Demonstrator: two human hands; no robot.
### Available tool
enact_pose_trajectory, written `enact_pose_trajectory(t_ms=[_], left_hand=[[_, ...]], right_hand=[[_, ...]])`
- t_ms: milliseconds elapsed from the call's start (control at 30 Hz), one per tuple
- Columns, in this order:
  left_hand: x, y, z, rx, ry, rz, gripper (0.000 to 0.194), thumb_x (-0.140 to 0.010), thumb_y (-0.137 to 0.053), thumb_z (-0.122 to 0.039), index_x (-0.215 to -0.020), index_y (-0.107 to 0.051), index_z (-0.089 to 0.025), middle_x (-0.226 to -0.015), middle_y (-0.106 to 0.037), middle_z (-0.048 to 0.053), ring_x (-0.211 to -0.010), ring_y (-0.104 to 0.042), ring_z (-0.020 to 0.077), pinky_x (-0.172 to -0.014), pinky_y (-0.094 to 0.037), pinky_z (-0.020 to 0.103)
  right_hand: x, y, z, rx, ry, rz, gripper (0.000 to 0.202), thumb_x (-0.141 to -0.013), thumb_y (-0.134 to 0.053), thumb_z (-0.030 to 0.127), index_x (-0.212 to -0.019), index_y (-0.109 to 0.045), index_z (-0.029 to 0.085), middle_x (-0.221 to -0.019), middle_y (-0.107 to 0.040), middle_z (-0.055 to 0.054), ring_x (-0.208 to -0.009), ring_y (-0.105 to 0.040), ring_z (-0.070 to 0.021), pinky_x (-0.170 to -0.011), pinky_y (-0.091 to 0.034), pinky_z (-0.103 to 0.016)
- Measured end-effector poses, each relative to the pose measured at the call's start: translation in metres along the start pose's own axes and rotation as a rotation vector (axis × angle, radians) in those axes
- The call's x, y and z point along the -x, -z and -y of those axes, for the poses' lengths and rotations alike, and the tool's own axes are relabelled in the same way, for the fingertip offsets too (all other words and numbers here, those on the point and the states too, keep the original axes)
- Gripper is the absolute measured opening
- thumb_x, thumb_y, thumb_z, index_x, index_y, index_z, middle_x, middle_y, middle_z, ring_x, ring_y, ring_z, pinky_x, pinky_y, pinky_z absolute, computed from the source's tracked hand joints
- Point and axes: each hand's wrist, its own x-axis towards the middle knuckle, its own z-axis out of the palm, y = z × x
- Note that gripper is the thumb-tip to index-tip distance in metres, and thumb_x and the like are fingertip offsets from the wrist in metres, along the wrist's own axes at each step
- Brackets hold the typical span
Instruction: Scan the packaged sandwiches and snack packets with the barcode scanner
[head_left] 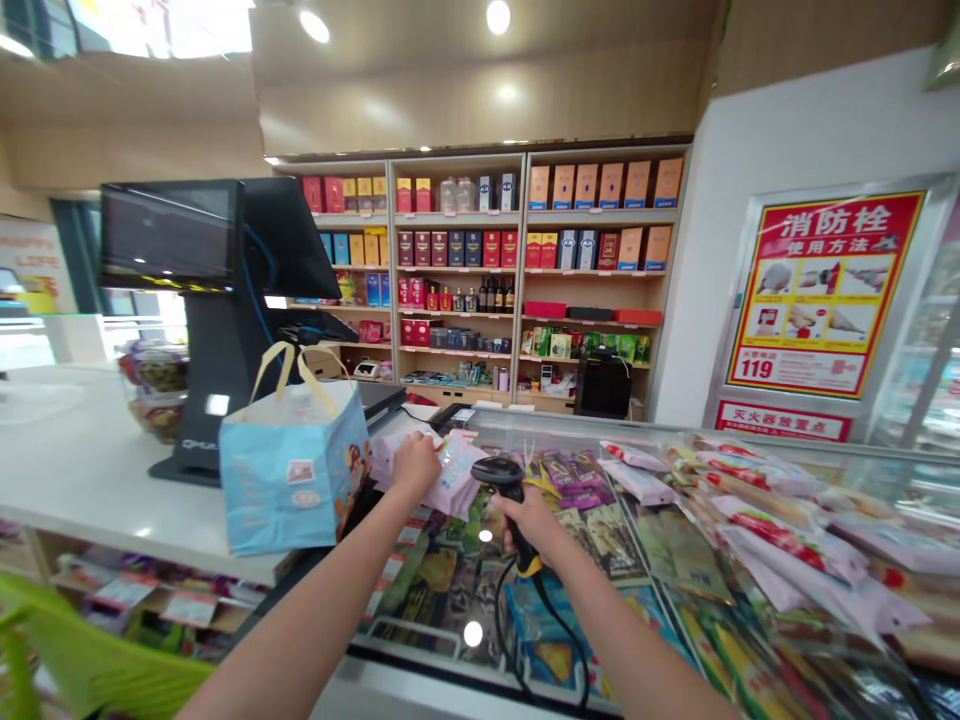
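Shop interior: glass display case [442, 610] up front, shelves [522, 220] of boxed goods behind. Barcode scanner [501, 474] is above the glass, right hand [532, 528] wrapped round its handle, head toward pale lilac packets [454, 478]. Left hand [417, 465] is curled closed on those packets. Light blue bag [281, 480] just left of them, handles up, at the white counter [82, 460] edge. Black POS terminal [214, 335] behind the bag. Packaged snacks [795, 540] heaped on the right of the glass. Red poster [829, 290] on the right wall.
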Motion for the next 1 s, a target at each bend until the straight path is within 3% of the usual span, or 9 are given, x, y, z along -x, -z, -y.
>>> enact_pose_trajectory(t_ms=[133, 267, 367, 500, 767, 1000], left_hand=[[0.008, 0.004, -0.006, -0.039, 0.009, -0.023, 0.037, -0.084, -0.039, -0.008, -0.108, -0.067, -0.013, -0.122, -0.059, 0.02, -0.117, -0.052, 0.0298, -0.096, -0.04, 0.042], [0.028, 0.001, -0.02, -0.053, -0.098, -0.093, 0.039, -0.088, -0.049, -0.024, -0.124, -0.062, -0.02, -0.147, -0.045, 0.016, -0.139, -0.032, 0.0347, -0.11, -0.021, 0.059], [0.052, -0.013, -0.03, -0.075, -0.17, -0.008, 0.063, -0.078, -0.065, -0.046, -0.136, -0.055, -0.023, -0.155, -0.034, 0.017, -0.143, -0.017, 0.0466, -0.106, -0.011, 0.073], [0.069, -0.036, -0.037, -0.105, -0.122, 0.086, 0.08, -0.074, -0.068, -0.041, -0.147, -0.042, -0.023, -0.158, -0.026, 0.02, -0.143, -0.015, 0.0507, -0.103, -0.012, 0.077], [0.036, -0.054, -0.053, -0.083, 0.025, 0.131, 0.074, -0.08, -0.056, -0.026, -0.151, -0.035, -0.022, -0.159, -0.022, 0.02, -0.143, -0.014, 0.0497, -0.097, -0.028, 0.076], [0.004, -0.059, -0.063, -0.05, 0.108, 0.146, 0.07, -0.082, -0.055, -0.024, -0.15, -0.037, -0.017, -0.158, -0.022, 0.025, -0.142, -0.015, 0.0533, -0.094, -0.028, 0.08]], right_hand=[[-0.002, -0.008, -0.003, 0.017, -0.013, 0.003, 0.035, -0.063, -0.067, 0.047, -0.078, -0.049, 0.021, -0.046, -0.051, 0.01, -0.035, -0.048, -0.0098, -0.035, -0.042, -0.022], [-0.001, -0.003, -0.007, 0.009, -0.007, -0.008, 0.036, -0.063, -0.066, 0.05, -0.072, -0.048, 0.021, -0.045, -0.049, 0.009, -0.034, -0.047, -0.009, -0.035, -0.041, -0.022], [0.002, 0.009, -0.006, -0.017, 0.025, -0.04, 0.036, -0.062, -0.066, 0.05, -0.074, -0.049, 0.02, -0.045, -0.05, 0.009, -0.033, -0.047, -0.0093, -0.035, -0.041, -0.022], [0.008, 0.028, 0.0, -0.02, 0.056, -0.083, 0.036, -0.062, -0.066, 0.05, -0.074, -0.051, 0.02, -0.044, -0.051, 0.008, -0.032, -0.046, -0.0095, -0.035, -0.041, -0.023], [0.019, 0.068, 0.001, -0.006, 0.027, -0.149, 0.031, -0.066, -0.069, 0.045, -0.071, -0.05, 0.021, -0.046, -0.051, 0.007, -0.033, -0.047, -0.0104, -0.035, -0.042, -0.024], [0.033, 0.116, -0.004, 0.0, 0.041, -0.227, 0.037, -0.064, -0.072, 0.05, -0.071, -0.049, 0.022, -0.045, -0.051, 0.008, -0.033, -0.047, -0.0106, -0.034, -0.042, -0.024]])
